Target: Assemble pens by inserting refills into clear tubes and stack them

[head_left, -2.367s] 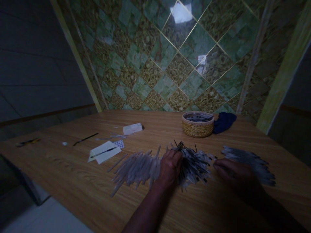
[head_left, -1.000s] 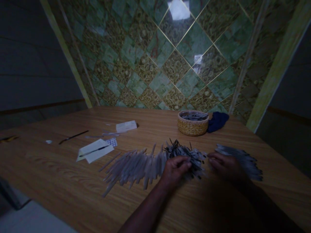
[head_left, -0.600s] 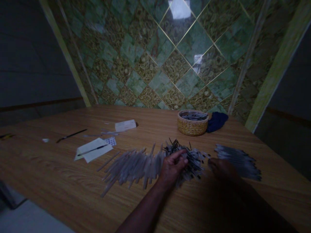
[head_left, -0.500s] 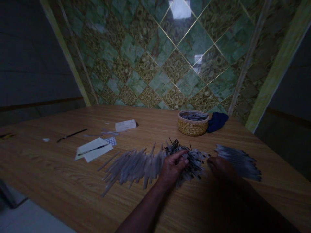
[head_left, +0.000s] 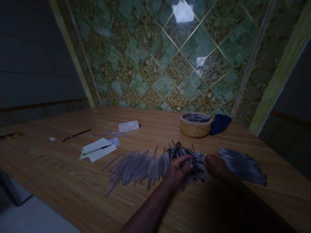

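Observation:
Pale translucent tubes (head_left: 138, 168) lie in a wide spread across the middle of the table. At their right end is a tangled heap of dark-tipped pieces (head_left: 178, 150). My left hand (head_left: 179, 170) is over the front of this heap, thumb and fingertips pinched together; what they hold is too small to name. Just right of the heap, my right hand (head_left: 215, 165) is closed, its fingertips facing the left hand, and its contents are hidden. Beyond it lies a neat row of pen-like tubes with dark ends (head_left: 245, 166).
Behind the heap stands a woven basket (head_left: 195, 128) of similar pieces, beside a dark blue cloth (head_left: 220, 124). Toward the left are a small white box (head_left: 128, 126), papers (head_left: 98, 154) with a pen on top, and a thin black item (head_left: 76, 135).
The view has shifted slightly, moving the table items a little right in the picture. My right hand has moved left, closer to the heap and my left hand.

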Demonstrator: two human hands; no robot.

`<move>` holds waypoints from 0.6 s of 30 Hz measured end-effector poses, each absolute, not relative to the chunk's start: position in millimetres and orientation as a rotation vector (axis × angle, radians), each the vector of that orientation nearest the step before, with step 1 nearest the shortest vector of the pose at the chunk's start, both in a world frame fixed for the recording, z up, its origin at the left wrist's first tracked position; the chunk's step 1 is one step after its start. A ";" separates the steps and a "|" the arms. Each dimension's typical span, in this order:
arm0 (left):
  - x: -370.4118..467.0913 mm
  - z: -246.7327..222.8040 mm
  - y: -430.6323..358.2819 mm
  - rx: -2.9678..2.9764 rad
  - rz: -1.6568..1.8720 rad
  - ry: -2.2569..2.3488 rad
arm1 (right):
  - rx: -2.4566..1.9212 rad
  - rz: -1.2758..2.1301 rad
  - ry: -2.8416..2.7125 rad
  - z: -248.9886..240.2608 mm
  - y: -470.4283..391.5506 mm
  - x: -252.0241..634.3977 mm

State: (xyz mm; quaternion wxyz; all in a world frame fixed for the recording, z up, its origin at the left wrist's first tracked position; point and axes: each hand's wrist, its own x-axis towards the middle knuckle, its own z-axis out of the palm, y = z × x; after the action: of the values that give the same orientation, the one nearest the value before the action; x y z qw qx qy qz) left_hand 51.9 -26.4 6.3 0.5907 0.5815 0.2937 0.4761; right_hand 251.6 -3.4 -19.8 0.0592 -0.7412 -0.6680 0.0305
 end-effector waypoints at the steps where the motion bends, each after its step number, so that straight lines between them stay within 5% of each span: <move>1: 52.1 6.6 -26.7 1.357 1.107 0.680 | -2.212 0.097 -2.013 -17.6 -5.9 251.2; 8: 54.2 8.2 -30.2 1.343 1.066 0.706 | -1.209 1.063 -1.186 2.7 -39.7 231.1; 18: 58.2 6.5 -32.2 1.335 1.044 0.687 | -0.881 1.310 -0.903 2.9 -47.8 205.2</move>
State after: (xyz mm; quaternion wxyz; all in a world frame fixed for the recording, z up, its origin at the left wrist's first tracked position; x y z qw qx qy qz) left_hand 58.2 -32.2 6.5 0.6103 0.5782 0.2976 0.4524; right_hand 205.2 -47.8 2.9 0.6143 -0.3821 -0.3916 0.5686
